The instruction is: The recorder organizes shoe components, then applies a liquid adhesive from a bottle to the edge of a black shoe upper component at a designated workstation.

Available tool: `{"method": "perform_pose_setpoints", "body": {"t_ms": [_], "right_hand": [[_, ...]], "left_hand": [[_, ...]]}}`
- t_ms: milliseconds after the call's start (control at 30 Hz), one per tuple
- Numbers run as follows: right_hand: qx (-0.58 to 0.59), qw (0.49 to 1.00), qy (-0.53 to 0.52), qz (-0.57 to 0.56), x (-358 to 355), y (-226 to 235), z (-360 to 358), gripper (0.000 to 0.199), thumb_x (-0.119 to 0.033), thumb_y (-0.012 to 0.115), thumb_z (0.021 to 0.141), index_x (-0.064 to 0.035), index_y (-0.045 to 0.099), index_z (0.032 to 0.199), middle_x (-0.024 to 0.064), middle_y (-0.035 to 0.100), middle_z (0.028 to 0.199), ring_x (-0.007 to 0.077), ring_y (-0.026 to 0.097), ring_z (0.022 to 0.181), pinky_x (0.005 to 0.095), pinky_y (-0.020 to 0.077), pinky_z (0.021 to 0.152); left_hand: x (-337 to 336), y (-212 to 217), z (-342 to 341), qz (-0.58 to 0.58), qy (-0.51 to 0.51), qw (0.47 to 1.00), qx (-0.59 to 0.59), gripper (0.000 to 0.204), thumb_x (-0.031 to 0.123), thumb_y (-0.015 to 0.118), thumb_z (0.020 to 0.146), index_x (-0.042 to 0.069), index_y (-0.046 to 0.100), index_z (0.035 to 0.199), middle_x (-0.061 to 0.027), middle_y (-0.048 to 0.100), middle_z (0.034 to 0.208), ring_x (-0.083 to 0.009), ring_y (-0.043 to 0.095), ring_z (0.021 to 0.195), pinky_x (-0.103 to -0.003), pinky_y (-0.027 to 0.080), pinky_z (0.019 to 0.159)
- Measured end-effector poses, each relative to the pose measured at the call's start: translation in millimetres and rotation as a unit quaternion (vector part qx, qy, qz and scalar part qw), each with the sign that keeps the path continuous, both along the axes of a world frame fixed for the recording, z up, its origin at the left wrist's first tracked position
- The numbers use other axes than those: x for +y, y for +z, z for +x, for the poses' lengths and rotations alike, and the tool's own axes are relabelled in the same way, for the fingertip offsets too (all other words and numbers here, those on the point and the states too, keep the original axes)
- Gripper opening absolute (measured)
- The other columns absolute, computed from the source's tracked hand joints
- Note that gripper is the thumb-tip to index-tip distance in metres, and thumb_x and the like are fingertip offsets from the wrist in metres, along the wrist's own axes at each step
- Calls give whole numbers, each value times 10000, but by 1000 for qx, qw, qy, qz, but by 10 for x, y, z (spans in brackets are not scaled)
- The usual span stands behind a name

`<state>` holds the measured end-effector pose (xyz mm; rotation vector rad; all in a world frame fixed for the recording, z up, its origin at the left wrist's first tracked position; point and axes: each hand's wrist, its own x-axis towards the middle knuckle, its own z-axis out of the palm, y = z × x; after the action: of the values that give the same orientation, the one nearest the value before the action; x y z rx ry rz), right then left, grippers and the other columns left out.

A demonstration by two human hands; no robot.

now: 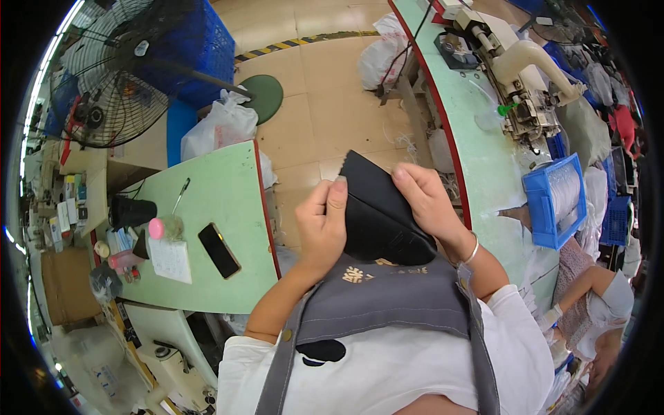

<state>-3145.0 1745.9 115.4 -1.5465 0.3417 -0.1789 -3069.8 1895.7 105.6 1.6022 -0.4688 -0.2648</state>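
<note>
The tiled floor (325,104) runs up the middle of the view between two pale green work surfaces. A large standing fan (111,76) occupies the upper left, in front of a blue crate (200,48). The left table (221,187) is edged in red and carries a black phone (219,250) lying flat, a paper note (170,260) beside it, a pink round item (156,228) and a pen (181,195). The right table (477,145) bears a cream sewing machine (522,76) at its far end and a blue tray (553,200) nearer the person. White plastic bags (221,128) sit on the floor by the left table.

The person wears a grey apron (387,297) over a white shirt. A black fabric piece (377,214) is held up in front of the chest, above the floor gap between the tables. The left hand (324,225) is closed on its left edge, thumb pressed on the front face. The right hand (425,197) grips its upper right edge, fingers curled over the top; a bangle (472,252) sits on that wrist. Another person's arm (588,283) shows at lower right.
</note>
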Motion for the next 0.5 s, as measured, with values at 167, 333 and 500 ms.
{"method": "perform_pose_setpoints", "body": {"t_ms": [167, 333, 500], "right_hand": [[-57, 986, -22, -152, -132, 19, 340, 243, -187, 482, 892, 18, 537, 773, 31, 477, 589, 87, 381, 556, 253, 360, 521], [-41, 984, 22, -171, -507, 14, 500, 154, -108, 695, 703, -16, 587, 762, 75, 610, 680, 105, 593, 641, 223, 439, 568], [-140, 944, 44, -296, -914, -11, 1001, 176, -28, 689, 654, -8, 571, 783, 88, 578, 692, 184, 547, 611, 268, 424, 558]], "left_hand": [[-80, 179, 328, -42, -61, 974, 215, 163, 129, 658, 778, -14, 599, 833, -25, 619, 756, -81, 566, 726, -221, 462, 650], [-362, -9, 630, -90, -179, 954, 223, 262, 143, 658, 782, -18, 602, 981, -34, 624, 853, -81, 561, 782, -237, 472, 693], [-764, -37, 996, -66, -83, 987, 118, 193, 108, 636, 788, -20, 615, 930, -41, 631, 809, -75, 561, 729, -227, 463, 646]]}}
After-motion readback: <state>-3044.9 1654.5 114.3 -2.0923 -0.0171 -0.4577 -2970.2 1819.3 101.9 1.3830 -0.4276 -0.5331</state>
